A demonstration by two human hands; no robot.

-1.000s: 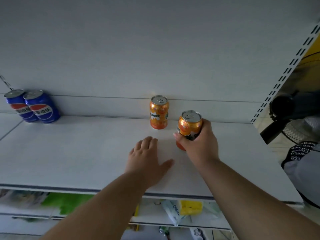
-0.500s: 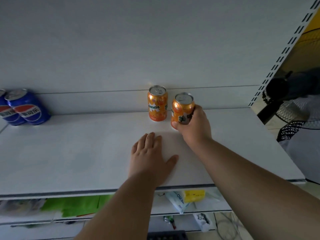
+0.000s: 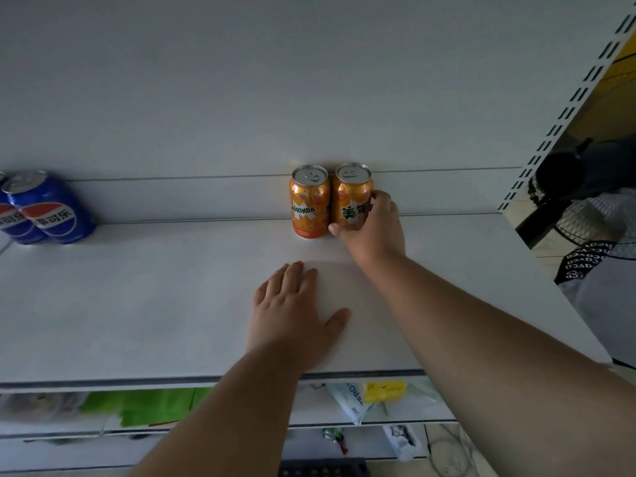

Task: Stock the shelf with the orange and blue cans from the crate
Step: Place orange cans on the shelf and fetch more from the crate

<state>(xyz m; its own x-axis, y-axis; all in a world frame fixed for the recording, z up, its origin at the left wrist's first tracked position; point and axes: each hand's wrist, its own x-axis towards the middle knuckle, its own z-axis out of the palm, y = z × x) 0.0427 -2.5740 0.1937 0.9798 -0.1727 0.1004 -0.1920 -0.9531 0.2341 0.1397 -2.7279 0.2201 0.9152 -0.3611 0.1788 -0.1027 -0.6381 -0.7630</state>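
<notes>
1. Head view, far left: two blue cylindrical metal cans [image 3: 51,210] with red-and-white logos stand upright and touching at the back of the white flat shelf board [image 3: 155,297], one cut off by the frame edge.
2. Your left hand [image 3: 292,311] lies flat on the board near its front edge, fingers straight and together, thumb spread, holding nothing.
3. Behind it, an orange metal can [image 3: 309,201] marked MIRINDA stands upright against the back panel.
4. Just to its right, a second orange metal can with green lettering [image 3: 351,196] stands upright and appears to touch the first.
5. Your right hand [image 3: 373,225] wraps this second can from the right, thumb low across its front, fingers curled round its far side.
6. The step in hand looks like setting this can in line. It seems seated, so next you would loosen your fingers and draw back sideways, careful not to nudge the pair.
7. The crate isn't clearly visible.
</notes>
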